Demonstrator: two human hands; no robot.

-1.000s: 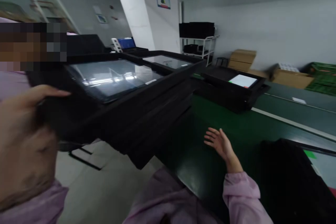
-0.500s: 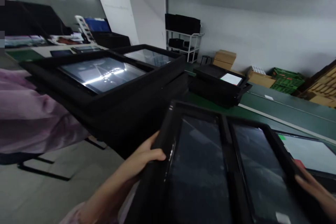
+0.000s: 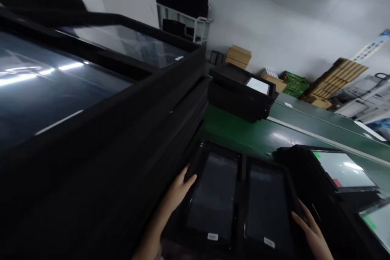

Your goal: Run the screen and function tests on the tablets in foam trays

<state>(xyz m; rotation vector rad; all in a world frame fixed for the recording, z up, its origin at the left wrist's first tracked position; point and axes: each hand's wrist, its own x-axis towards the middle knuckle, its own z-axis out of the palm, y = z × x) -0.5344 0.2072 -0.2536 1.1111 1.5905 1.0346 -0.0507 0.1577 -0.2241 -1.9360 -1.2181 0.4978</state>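
A black tray (image 3: 241,172) with two dark screen panels side by side lies low on the green table (image 3: 243,134), in front of me. My left hand (image 3: 178,191) grips its left edge, thumb on the rim. My right hand (image 3: 307,223) holds its right edge, fingers curled along the side. A tall stack of black trays (image 3: 100,130) with glossy screen panels on top fills the left, right beside my left hand.
Another stack of black trays (image 3: 240,93) stands farther back on the table. Trays with lit screens (image 3: 341,168) sit at the right. Cardboard boxes (image 3: 239,55), green crates (image 3: 294,83), a wooden pallet stack (image 3: 338,77) and a white shelf cart (image 3: 185,20) line the back wall.
The tray in my hands has dropped from chest height down to the table beside the tall stack. My view has swung closer to the stack; the person in pink is out of sight.
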